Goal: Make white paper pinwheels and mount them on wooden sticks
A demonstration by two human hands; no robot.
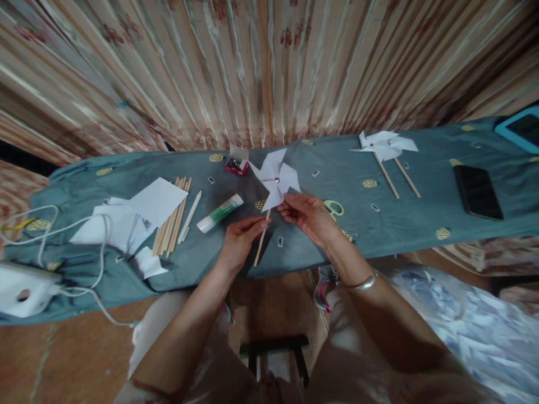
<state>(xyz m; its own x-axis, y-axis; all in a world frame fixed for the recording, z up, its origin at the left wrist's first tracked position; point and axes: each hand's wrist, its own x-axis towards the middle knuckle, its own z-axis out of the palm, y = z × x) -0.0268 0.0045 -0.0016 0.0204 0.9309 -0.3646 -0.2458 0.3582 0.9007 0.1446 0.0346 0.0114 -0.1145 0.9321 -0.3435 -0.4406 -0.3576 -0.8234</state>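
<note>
A white paper pinwheel (277,177) with a round metal pin at its centre is held over the middle of the cloth-covered table (303,247). Its thin wooden stick (261,244) slants down toward the front edge. My left hand (244,238) pinches this stick just below the paper blades. The fingers of my right hand (307,216) are closed on the lower right blade. Behind the pinwheel and to its left stands an open red box of pins (236,165). A glue stick (219,213) lies left of my left hand.
At left are wooden sticks (172,219), a white pen (190,216), paper sheets (158,199) and a white device (27,289) with a looping cable. Scissors (334,208) lie beside my right hand. Finished pinwheels (387,146), a black phone (478,192) and a blue-edged tablet (522,129) are at right.
</note>
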